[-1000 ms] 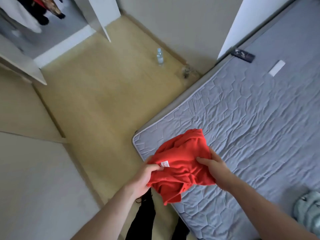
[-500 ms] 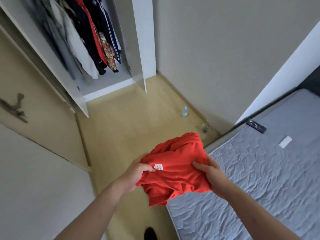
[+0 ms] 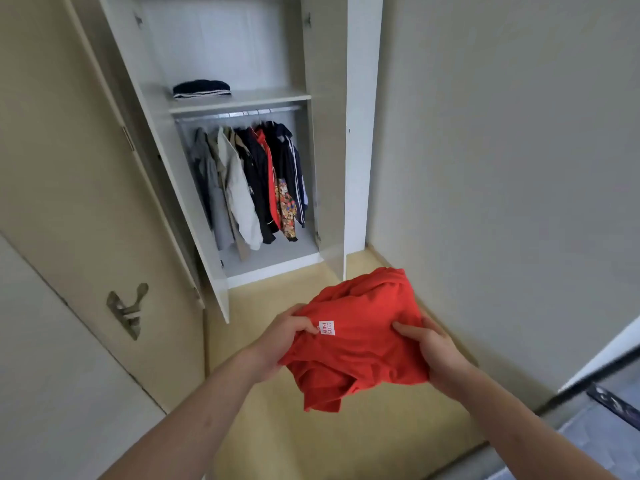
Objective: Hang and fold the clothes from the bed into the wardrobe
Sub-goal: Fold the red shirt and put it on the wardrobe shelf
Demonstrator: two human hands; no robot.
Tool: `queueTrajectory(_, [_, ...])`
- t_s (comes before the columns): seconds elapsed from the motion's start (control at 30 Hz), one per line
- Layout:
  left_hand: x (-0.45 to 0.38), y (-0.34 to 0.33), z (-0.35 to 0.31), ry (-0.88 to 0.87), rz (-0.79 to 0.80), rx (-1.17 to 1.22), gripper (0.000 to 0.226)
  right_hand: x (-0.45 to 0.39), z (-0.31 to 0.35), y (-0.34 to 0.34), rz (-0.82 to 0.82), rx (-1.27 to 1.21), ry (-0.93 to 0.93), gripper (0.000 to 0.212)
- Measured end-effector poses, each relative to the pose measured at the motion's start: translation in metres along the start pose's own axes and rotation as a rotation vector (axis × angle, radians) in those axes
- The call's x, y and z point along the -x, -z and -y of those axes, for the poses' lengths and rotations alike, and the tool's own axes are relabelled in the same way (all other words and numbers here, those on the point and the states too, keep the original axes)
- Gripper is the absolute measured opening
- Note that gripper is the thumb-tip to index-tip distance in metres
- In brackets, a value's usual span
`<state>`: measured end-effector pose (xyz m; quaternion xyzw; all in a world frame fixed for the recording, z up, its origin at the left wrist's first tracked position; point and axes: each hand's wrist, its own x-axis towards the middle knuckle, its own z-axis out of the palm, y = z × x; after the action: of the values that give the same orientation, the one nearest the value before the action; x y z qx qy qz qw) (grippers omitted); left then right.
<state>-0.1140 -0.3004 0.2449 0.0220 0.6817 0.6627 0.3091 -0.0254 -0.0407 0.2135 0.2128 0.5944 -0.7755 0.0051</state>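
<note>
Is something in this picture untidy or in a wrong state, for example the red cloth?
Yes: the red garment, gripped by the left hand and right hand, is bunched rather than neatly folded, one end drooping, its white tag exposed. In the wardrobe, the folded dark garment and hanging clothes look orderly.
</note>
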Motion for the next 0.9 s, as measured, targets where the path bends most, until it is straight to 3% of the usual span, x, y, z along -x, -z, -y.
queueTrajectory(0.33, [-0.148,0.072,-0.12,-0.061,-0.114,0.013,0.061,-0.186,0.112,-0.069,0.17,0.021,0.143,0.04])
queueTrajectory(0.53, [-0.224,0.115,-0.195,-0.115,-0.19,0.022,0.066,-0.299,0.181,-0.111,0.261,0.061,0.182,0.055])
queueTrajectory(0.73, [-0.279,0.165,-0.258,-0.179,-0.273,0.025,0.064,-0.385,0.231,-0.17,0.292,0.079,0.238,0.046])
queueTrajectory(0.9, [-0.335,0.215,-0.307,-0.195,-0.276,0.023,0.054,-0.455,0.263,-0.217,0.291,0.1,0.272,0.05])
